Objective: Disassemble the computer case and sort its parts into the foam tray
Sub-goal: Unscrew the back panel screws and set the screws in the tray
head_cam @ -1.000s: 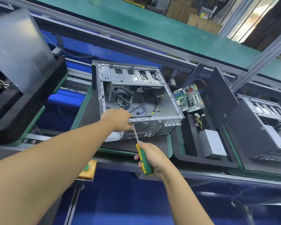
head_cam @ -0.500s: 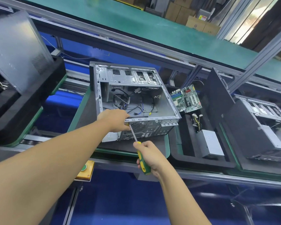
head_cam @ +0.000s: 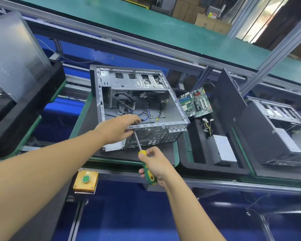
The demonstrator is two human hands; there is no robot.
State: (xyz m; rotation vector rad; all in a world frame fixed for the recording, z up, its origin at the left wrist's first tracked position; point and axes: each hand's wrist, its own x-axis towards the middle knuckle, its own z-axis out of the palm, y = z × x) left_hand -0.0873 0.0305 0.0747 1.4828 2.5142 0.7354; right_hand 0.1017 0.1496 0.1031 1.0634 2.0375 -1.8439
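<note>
Unscrewing, I'd judge, at the case (head_cam: 141,101) rear on the worktop | right grip (head_cam: 157,165) clamped round screwdriver (head_cam: 150,178) | left grip (head_cam: 117,130) curled over case edge | board (head_cam: 195,102) and power unit (head_cam: 222,150) already in foam tray (head_cam: 198,168) (cables left inside).

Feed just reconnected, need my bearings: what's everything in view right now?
computer case: 1, silver, open, centre
screwdriver: 1, green-yellow handle, tip at the case's rear panel
foam tray: 1, black, right of the case
motherboard: 1, green, far end of the tray
power supply: 1, grey, near end of the tray
side panel: 1, black, upright at the tray's right
second case: 1, silver, far right
metal panel: 1, grey, far left
button box: 1, yellow with green button, front rail
cardboard boxes: several, brown, background
left hand: 1, grips the case's rear edge
right hand: 1, grips the screwdriver handle
</note>
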